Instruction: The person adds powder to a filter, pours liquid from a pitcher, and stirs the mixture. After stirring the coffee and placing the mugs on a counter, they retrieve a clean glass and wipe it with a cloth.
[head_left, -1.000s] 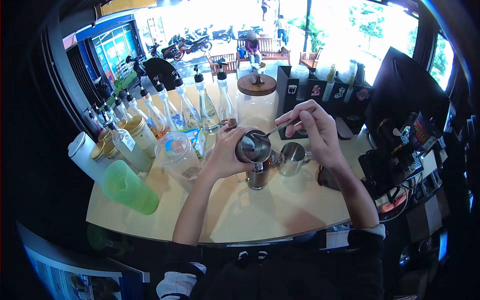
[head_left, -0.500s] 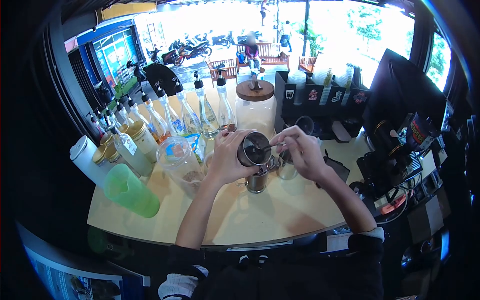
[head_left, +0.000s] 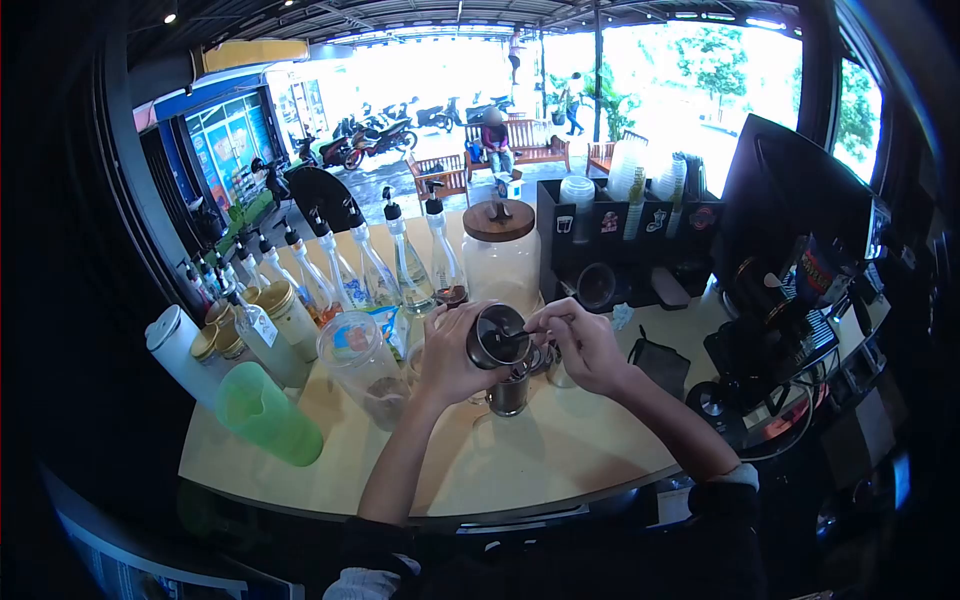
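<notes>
My left hand (head_left: 453, 352) is wrapped round a metal cup (head_left: 499, 337), tilted so that its dark inside faces me. In my right hand (head_left: 588, 348) a thin dark spoon (head_left: 522, 335) is pinched, its end inside the cup. Right below the cup a second metal vessel (head_left: 508, 397) stands on the counter. Left of my left wrist is a clear plastic jug (head_left: 368, 375) with something brown at the bottom. What the cup contains is too dark to make out.
A green pitcher (head_left: 268, 415), pump bottles (head_left: 410, 265) and lidded jars (head_left: 285, 310) stand on the left of the counter (head_left: 560, 470). Behind my hands is a wooden-lidded jar (head_left: 500, 260). A cup holder (head_left: 620, 225) and a black machine (head_left: 765, 340) are at the right. People are outside.
The view has tilted up, so the counter and hands appear lower. My right hand has moved slightly closer to the cup, with the spoon still in it. Outside, a person has changed posture.
</notes>
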